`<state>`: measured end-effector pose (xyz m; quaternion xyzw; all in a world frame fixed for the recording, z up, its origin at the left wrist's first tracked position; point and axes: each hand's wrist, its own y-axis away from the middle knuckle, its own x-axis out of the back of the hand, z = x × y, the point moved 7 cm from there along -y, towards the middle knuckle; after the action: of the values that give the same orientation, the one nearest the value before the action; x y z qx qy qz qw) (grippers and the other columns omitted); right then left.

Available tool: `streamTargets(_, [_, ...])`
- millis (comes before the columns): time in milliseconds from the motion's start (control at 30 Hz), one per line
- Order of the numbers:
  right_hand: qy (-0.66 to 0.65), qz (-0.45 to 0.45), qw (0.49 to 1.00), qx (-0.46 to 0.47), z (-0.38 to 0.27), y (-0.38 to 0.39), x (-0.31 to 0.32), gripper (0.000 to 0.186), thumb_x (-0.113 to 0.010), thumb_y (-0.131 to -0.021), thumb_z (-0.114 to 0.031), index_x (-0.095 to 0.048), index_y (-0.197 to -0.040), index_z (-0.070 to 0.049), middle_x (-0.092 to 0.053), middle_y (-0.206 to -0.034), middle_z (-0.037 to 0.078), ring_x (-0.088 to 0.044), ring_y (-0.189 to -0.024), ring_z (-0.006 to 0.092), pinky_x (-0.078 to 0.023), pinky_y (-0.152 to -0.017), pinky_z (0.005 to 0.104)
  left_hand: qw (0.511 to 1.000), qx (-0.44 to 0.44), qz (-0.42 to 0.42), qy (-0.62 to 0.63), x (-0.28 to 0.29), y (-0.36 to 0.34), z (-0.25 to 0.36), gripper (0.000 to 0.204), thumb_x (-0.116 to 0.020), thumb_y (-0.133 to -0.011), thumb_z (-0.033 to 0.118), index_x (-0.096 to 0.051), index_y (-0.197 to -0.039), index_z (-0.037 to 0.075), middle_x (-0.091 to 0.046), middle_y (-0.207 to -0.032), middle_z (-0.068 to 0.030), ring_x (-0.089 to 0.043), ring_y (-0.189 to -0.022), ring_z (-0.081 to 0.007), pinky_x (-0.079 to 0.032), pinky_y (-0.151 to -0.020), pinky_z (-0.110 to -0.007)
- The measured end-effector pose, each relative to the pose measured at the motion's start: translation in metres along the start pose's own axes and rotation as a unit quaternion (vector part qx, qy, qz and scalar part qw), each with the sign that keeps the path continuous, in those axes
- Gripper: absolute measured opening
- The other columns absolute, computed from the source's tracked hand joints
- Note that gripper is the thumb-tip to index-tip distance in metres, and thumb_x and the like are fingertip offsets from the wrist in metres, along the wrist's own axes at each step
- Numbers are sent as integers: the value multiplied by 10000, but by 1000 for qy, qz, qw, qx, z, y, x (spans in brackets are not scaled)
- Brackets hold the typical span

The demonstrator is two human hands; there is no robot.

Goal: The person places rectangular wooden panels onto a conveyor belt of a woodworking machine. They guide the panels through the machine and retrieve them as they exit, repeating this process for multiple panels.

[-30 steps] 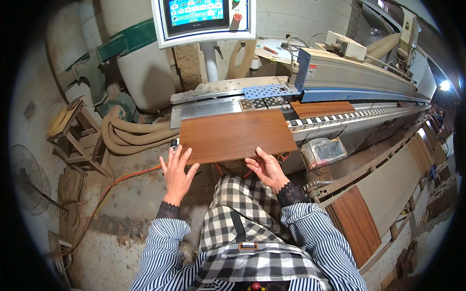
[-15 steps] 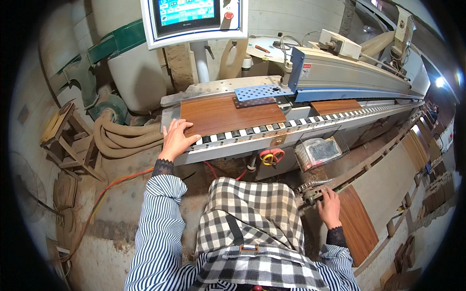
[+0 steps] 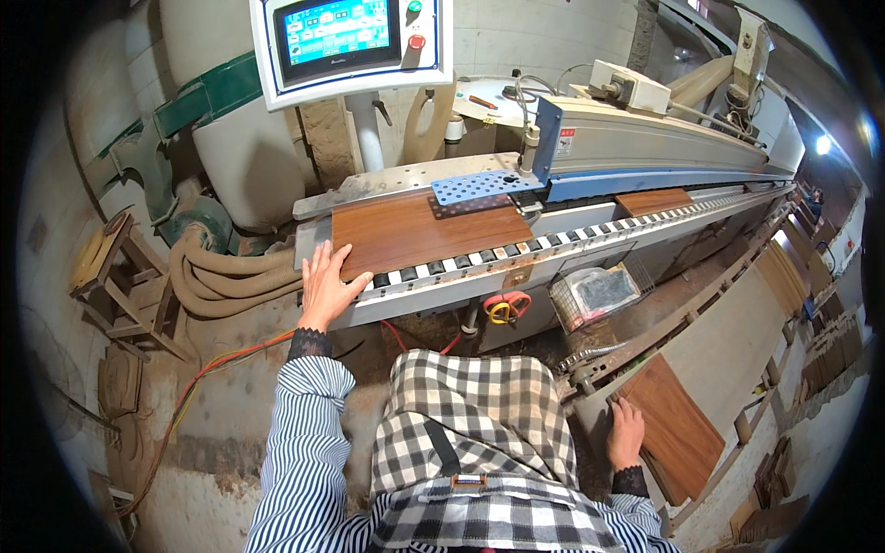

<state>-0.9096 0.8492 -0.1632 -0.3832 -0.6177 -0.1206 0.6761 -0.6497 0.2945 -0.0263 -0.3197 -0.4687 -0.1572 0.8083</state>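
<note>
A brown wood-grain panel [image 3: 406, 230] lies flat on the roller track [image 3: 433, 269] of a long machine, its far right part under a blue perforated plate [image 3: 475, 187]. My left hand [image 3: 327, 284] is open, fingers spread, at the panel's near left corner. Lower right, a second wood-grain panel [image 3: 678, 419] lies at an angle on a grey board surface [image 3: 714, 355]. My right hand [image 3: 627, 433] is closed at that panel's left edge, fingers bent over it; the thumb is mostly hidden.
A control screen [image 3: 341, 37] stands behind the track. Another brown panel [image 3: 653, 201] is farther along the machine. Yellow-and-red-handled scissors [image 3: 505, 307] and a wire basket [image 3: 599, 293] hang at its front. Hoses [image 3: 230, 276] and a wooden stool [image 3: 129, 276] are left.
My right hand has moved down and nearer, to the left edge of the right-hand panel, which now sits slightly turned. My left hand's fingers have spread at the track panel's corner.
</note>
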Motion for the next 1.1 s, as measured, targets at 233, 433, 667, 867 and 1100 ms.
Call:
streamTargets(233, [-460, -38, 803, -377, 56, 103, -77, 400, -647, -908, -387, -602, -1107, -42, -672, -821, 14, -619, -704, 192, -487, -694, 354, 1000, 4, -8, 12, -5, -6, 8, 741, -644, -805, 565, -487, -1384, 131, -305, -1515, -237, -234, -1434, -362, -82, -1171, -504])
streamTargets(433, [-659, 226, 382, -607, 90, 135, -70, 412, -662, -856, -533, -594, -944, -136, -642, -823, -32, -581, -701, 94, -473, -676, 249, 1000, 21, -5, -2, 0, 2, -4, 737, -631, -812, 571, -485, -1387, 132, -313, -1516, -221, -242, -1428, -369, -84, -1172, -504])
streamTargets(667, [-706, 155, 389, -571, 65, 126, -77, 320, -658, -877, -457, -605, -806, -149, -657, -753, -28, -590, -637, 98, -489, -626, 255, 1000, 12, -8, 3, -2, -1, -1, 736, -634, -807, 570, -492, -1382, 133, -337, -1507, -208, -252, -1422, -372, -87, -1169, -516])
streamTargets(867, [-706, 187, 368, -576, 60, 119, -78, 484, -669, -799, -584, -568, -899, -121, -672, -819, 15, -598, -702, 139, -495, -669, 283, 1000, 11, -4, 10, 0, 1, -3, 724, -638, -806, 560, -502, -1375, 133, -356, -1503, -189, -264, -1418, -366, -87, -1167, -528])
streamTargets(1100, [-705, 195, 367, -575, 67, 126, -82, 520, -668, -792, -592, -568, -910, -96, -667, -853, 26, -593, -729, 140, -491, -680, 282, 1000, 13, -4, 13, -1, 0, -4, 710, -645, -806, 539, -508, -1370, 130, -361, -1502, -180, -274, -1418, -341, -81, -1166, -537])
